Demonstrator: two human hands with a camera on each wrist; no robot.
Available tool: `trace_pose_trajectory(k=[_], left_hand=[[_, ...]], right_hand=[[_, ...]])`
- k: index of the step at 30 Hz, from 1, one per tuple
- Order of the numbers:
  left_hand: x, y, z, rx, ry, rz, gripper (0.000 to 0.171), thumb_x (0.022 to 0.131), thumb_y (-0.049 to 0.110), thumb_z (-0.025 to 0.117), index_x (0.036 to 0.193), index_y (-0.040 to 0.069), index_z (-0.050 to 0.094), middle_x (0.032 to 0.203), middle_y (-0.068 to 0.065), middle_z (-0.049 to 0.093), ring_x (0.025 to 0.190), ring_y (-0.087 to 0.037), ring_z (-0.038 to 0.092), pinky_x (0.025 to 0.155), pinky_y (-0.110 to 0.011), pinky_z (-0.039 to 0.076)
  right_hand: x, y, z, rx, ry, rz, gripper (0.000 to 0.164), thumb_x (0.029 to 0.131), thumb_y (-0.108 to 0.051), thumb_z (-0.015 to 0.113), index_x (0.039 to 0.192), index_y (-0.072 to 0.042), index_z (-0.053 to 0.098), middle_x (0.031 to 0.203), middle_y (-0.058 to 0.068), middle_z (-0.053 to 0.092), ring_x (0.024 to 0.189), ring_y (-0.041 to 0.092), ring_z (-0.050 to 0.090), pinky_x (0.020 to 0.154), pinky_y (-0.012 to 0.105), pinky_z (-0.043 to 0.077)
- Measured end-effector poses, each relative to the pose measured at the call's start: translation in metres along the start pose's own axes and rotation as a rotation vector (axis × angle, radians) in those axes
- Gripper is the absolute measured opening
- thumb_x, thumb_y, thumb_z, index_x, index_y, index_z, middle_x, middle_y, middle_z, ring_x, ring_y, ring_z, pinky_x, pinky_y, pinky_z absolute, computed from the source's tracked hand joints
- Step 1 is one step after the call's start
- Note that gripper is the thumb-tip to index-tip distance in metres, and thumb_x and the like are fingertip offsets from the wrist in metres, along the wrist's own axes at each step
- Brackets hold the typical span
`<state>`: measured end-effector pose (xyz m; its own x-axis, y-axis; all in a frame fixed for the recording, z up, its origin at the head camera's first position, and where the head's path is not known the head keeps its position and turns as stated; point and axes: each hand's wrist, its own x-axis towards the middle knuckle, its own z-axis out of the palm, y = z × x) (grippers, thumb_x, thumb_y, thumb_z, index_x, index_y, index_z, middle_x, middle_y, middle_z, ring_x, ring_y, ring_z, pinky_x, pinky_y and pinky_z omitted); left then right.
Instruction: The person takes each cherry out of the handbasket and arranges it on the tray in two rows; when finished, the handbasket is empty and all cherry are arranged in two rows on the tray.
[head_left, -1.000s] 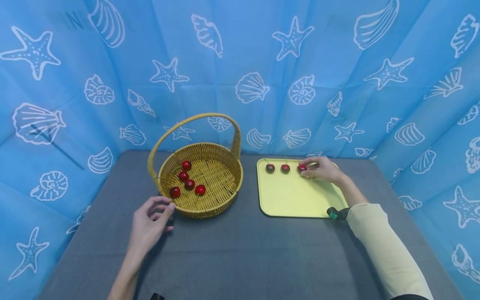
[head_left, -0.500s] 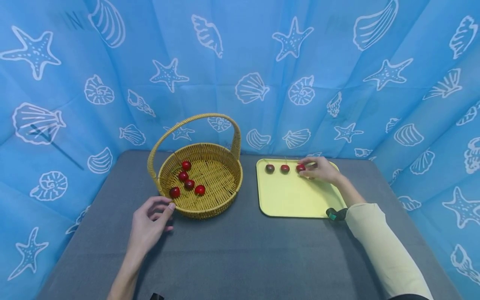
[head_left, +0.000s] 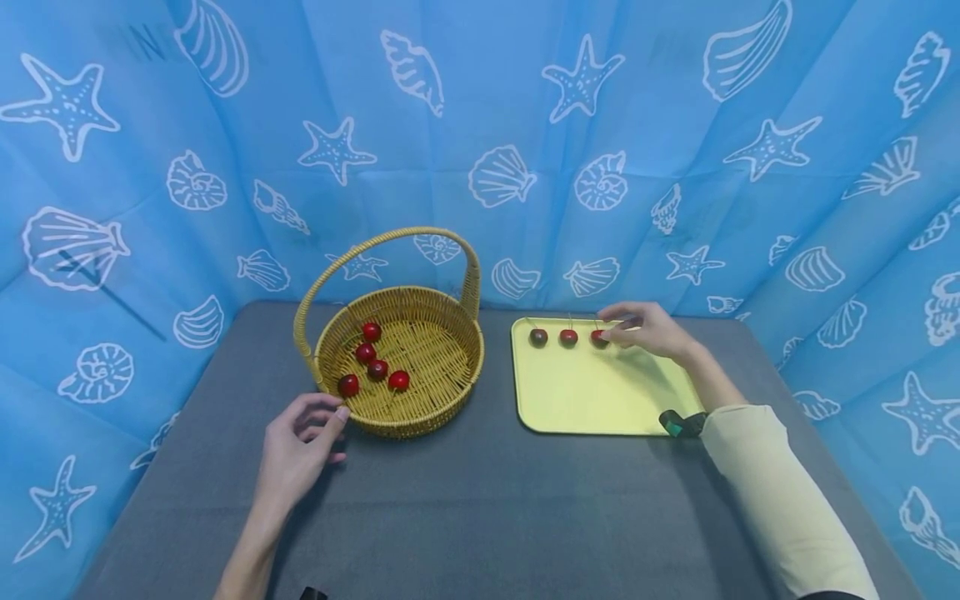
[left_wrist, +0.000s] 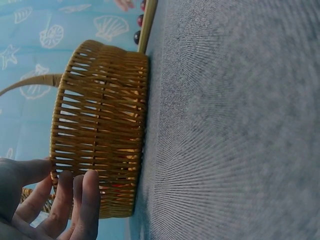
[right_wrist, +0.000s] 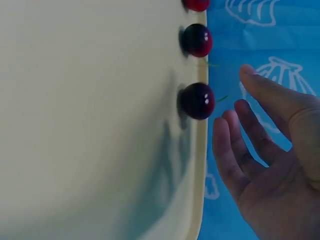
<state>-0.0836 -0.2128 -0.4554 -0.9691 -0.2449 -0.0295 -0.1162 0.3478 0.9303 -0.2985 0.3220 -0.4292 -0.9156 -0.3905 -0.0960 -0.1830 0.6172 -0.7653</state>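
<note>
My left hand (head_left: 296, 450) pinches the front left rim of a round woven basket (head_left: 408, 426) between thumb and fingers; in the left wrist view, its fingers lie against the outer wicker wall (left_wrist: 100, 115). Several dark red cherries (head_left: 377, 369) lie in the basket's left half. On the yellow tray (head_left: 577, 392), three cherries stand in a row along the far edge. My right hand (head_left: 647, 332) hovers beside the rightmost cherry (right_wrist: 198, 101), fingers spread and holding nothing. The right wrist view shows a gap between its fingertips and that cherry's green stem (right_wrist: 222, 99).
A tall arched handle (head_left: 405, 232) rises over the basket. Behind the grey table (head_left: 465, 517) hangs a blue curtain (head_left: 450, 150) with white shells and starfish, close to the tray's far edge. Basket and tray stand a little apart.
My right hand has let go of the rightmost cherry and drawn slightly up and to the right; the cherry stays on the tray. The left hand keeps its grip on the basket rim.
</note>
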Motion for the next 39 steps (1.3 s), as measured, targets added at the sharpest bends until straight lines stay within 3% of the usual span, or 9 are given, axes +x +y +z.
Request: trace_pose_trajectory(k=[3, 7, 13, 18, 25, 27, 31, 35, 39], left_hand=[[0.000, 0.000, 0.000, 0.003, 0.003, -0.004, 0.037, 0.107, 0.037, 0.072, 0.132, 0.010, 0.066, 0.117, -0.024, 0.074, 0.089, -0.023, 0.077, 0.068, -0.035, 0.072], [0.000, 0.001, 0.000, 0.005, 0.004, -0.004, 0.037, 0.107, 0.037, 0.072, 0.132, 0.010, 0.066, 0.117, -0.024, 0.074, 0.089, -0.024, 0.077, 0.068, -0.034, 0.072], [-0.001, 0.002, -0.001, 0.006, 0.007, -0.011, 0.036, 0.107, 0.037, 0.072, 0.131, 0.011, 0.066, 0.117, -0.024, 0.074, 0.090, -0.025, 0.077, 0.069, -0.035, 0.072], [-0.001, 0.002, -0.001, 0.003, 0.002, -0.015, 0.036, 0.107, 0.037, 0.072, 0.132, 0.011, 0.066, 0.117, -0.024, 0.074, 0.091, -0.025, 0.077, 0.068, -0.034, 0.072], [0.000, 0.002, 0.000, -0.001, 0.000, -0.017, 0.036, 0.107, 0.035, 0.072, 0.132, 0.010, 0.066, 0.117, -0.024, 0.074, 0.090, -0.025, 0.077, 0.068, -0.034, 0.072], [0.000, 0.002, 0.000, -0.003, -0.001, -0.019, 0.036, 0.107, 0.035, 0.072, 0.133, 0.010, 0.066, 0.117, -0.024, 0.074, 0.090, -0.025, 0.077, 0.069, -0.035, 0.072], [0.000, 0.002, 0.000, -0.005, -0.002, -0.023, 0.037, 0.107, 0.036, 0.072, 0.133, 0.010, 0.065, 0.118, -0.025, 0.074, 0.091, -0.025, 0.077, 0.069, -0.035, 0.073], [0.001, 0.003, 0.000, -0.004, 0.001, -0.029, 0.037, 0.107, 0.036, 0.072, 0.132, 0.011, 0.065, 0.119, -0.025, 0.074, 0.091, -0.025, 0.077, 0.069, -0.036, 0.073], [0.001, 0.003, 0.000, -0.001, 0.000, -0.036, 0.035, 0.107, 0.036, 0.072, 0.132, 0.012, 0.065, 0.119, -0.024, 0.074, 0.091, -0.023, 0.077, 0.069, -0.035, 0.073]], right_hand=[[0.001, -0.011, 0.002, -0.005, 0.007, -0.014, 0.049, 0.104, -0.019, 0.075, 0.147, 0.001, 0.061, 0.150, 0.028, 0.062, 0.115, 0.022, 0.073, 0.092, 0.045, 0.071], [0.001, -0.029, 0.007, -0.010, 0.006, -0.022, 0.048, 0.104, -0.023, 0.076, 0.146, -0.003, 0.064, 0.149, 0.025, 0.064, 0.116, 0.022, 0.074, 0.093, 0.047, 0.070], [0.002, -0.061, 0.016, 0.025, -0.020, -0.064, 0.044, 0.104, -0.024, 0.077, 0.142, -0.006, 0.067, 0.149, 0.021, 0.065, 0.126, 0.029, 0.072, 0.091, 0.030, 0.067], [0.004, -0.086, 0.029, 0.079, -0.073, -0.128, 0.035, 0.103, -0.015, 0.077, 0.136, -0.006, 0.071, 0.126, 0.024, 0.076, 0.094, 0.014, 0.075, 0.061, 0.026, 0.057], [0.015, -0.117, 0.049, 0.112, -0.176, -0.232, 0.032, 0.101, -0.010, 0.077, 0.133, -0.008, 0.072, 0.113, 0.022, 0.078, 0.087, 0.011, 0.074, 0.063, 0.028, 0.059], [0.018, -0.125, 0.054, 0.129, -0.201, -0.231, 0.031, 0.102, -0.012, 0.077, 0.132, -0.011, 0.072, 0.107, 0.021, 0.078, 0.081, 0.012, 0.071, 0.055, 0.026, 0.049], [0.028, -0.137, 0.066, 0.164, -0.240, -0.272, 0.030, 0.102, -0.010, 0.076, 0.132, -0.007, 0.072, 0.109, 0.017, 0.077, 0.081, 0.015, 0.070, 0.056, 0.026, 0.051], [0.035, -0.147, 0.078, 0.166, -0.262, -0.324, 0.031, 0.101, -0.007, 0.077, 0.132, -0.004, 0.072, 0.114, 0.023, 0.076, 0.085, 0.015, 0.071, 0.063, 0.027, 0.057], [0.042, -0.158, 0.090, 0.157, -0.279, -0.364, 0.030, 0.100, -0.007, 0.078, 0.130, -0.006, 0.074, 0.120, 0.025, 0.076, 0.094, 0.016, 0.075, 0.078, 0.028, 0.065]])
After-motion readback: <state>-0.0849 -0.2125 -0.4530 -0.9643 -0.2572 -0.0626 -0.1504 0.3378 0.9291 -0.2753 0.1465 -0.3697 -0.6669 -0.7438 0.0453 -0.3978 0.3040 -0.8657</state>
